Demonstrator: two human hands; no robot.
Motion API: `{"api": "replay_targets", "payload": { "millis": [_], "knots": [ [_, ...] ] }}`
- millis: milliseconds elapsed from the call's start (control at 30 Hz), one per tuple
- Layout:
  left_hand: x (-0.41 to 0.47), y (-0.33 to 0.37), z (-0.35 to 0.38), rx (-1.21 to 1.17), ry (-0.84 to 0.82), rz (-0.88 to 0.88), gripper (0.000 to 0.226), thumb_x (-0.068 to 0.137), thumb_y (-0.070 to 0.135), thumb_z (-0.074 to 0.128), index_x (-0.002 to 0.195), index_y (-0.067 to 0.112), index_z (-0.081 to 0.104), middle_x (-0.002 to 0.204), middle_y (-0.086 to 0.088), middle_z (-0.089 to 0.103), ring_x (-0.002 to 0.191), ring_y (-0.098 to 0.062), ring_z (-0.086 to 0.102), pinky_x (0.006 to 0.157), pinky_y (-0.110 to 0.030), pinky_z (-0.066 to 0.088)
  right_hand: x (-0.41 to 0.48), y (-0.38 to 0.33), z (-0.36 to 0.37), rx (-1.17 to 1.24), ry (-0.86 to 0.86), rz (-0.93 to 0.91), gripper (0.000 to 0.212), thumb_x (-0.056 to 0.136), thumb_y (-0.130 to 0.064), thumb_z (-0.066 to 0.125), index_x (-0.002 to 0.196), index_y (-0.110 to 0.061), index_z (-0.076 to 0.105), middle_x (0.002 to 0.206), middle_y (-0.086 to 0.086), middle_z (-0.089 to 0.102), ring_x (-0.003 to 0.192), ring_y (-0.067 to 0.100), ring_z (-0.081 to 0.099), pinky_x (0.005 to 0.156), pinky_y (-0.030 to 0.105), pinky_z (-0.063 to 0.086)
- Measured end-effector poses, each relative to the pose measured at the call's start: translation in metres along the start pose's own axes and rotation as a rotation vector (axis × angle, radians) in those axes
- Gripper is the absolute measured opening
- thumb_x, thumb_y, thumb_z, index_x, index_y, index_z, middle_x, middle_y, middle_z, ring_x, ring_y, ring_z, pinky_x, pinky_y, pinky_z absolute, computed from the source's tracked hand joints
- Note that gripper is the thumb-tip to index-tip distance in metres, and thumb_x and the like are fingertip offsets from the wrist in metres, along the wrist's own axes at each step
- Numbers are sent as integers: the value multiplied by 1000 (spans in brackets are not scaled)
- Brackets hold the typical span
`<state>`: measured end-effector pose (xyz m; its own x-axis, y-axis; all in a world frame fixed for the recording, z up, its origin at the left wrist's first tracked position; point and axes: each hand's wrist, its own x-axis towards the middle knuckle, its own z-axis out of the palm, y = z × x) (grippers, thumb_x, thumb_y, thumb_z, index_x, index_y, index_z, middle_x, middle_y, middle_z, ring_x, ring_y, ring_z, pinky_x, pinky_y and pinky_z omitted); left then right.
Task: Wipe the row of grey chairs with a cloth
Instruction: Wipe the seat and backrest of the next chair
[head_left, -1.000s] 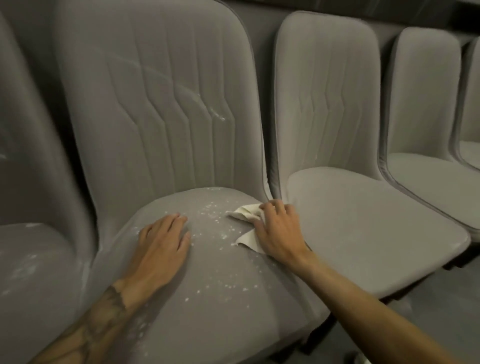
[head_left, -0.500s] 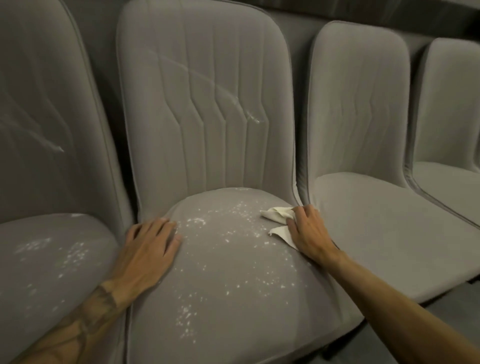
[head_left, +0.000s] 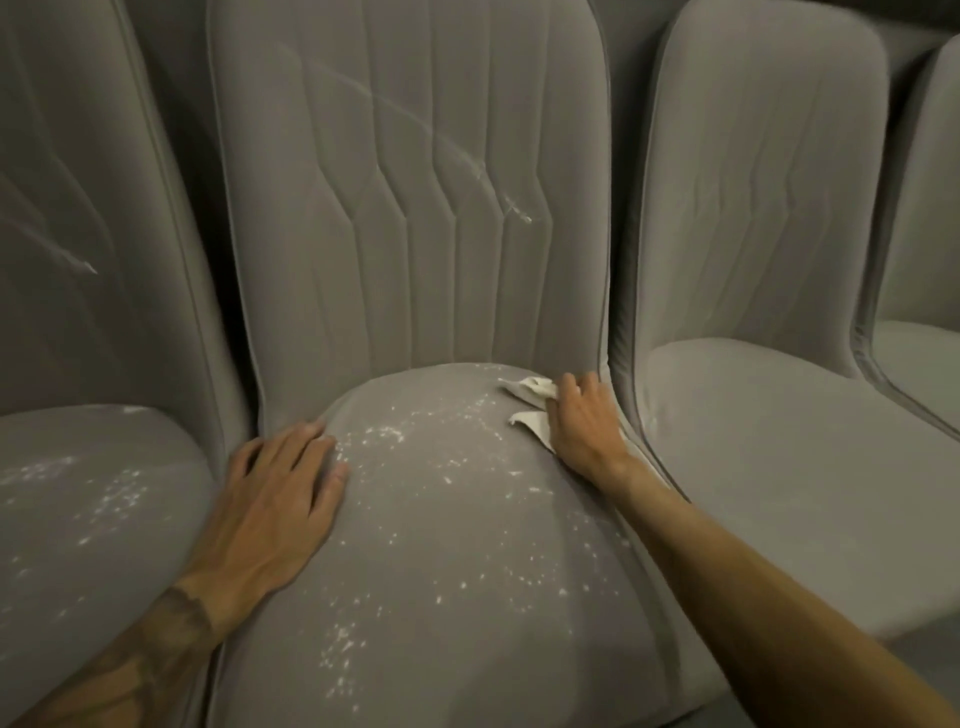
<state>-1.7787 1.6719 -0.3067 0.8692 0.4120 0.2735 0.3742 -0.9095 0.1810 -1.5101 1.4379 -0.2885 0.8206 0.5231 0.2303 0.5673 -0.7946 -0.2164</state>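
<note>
A grey padded chair (head_left: 415, 234) fills the middle of the head view, its seat (head_left: 441, 545) speckled with white crumbs. My right hand (head_left: 584, 428) lies on a white cloth (head_left: 530, 418) at the seat's back right corner, fingers bent over it, pressing it onto the fabric. My left hand (head_left: 275, 499) rests flat on the seat's left side, fingers spread. White streaks mark the backrest.
A chair on the left (head_left: 78, 493) has white specks on its seat and a streak on its backrest. On the right stands a cleaner-looking chair (head_left: 779, 441), with part of another chair (head_left: 930, 260) beyond it.
The view has shifted so the speckled chair sits centred and closer. My right hand with the cloth moved toward the seat's back right corner. My left hand stays resting on the seat.
</note>
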Motion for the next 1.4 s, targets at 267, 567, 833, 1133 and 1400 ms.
{"api": "replay_targets", "payload": {
  "millis": [267,567,833,1133,1400],
  "knots": [
    [-1,0,3,16,42,16,46,104,44,34,130,17,61,140,-2,58,135,-22,50,114,-47,33,0,-7,10,110,-62,-344,27,102,-34,47,121,-15,51,109,13,48,96,34,49,83,39,39],
    [-1,4,3,21,44,11,48,103,44,33,131,18,61,143,-1,57,138,-20,48,116,-45,32,16,-57,29,178,-72,-350,27,102,-28,46,120,-8,51,111,19,51,99,38,51,88,44,39],
    [-2,3,6,16,70,12,47,103,45,32,130,19,61,143,-1,57,137,-20,49,115,-46,32,46,-29,24,6,13,-34,23,102,-24,42,117,-7,48,121,20,49,109,42,48,88,47,42],
    [0,0,10,33,60,18,48,103,46,31,130,19,60,143,-1,57,138,-21,49,114,-46,34,33,-19,24,24,45,-239,19,102,-17,39,114,-8,50,113,17,50,100,38,48,86,45,40],
    [0,-3,15,22,59,27,47,105,48,28,131,22,57,143,3,54,139,-17,46,117,-45,31,50,-76,36,169,-72,-371,19,98,-8,45,115,-2,52,117,21,53,108,39,48,94,42,36]
  ]
}}
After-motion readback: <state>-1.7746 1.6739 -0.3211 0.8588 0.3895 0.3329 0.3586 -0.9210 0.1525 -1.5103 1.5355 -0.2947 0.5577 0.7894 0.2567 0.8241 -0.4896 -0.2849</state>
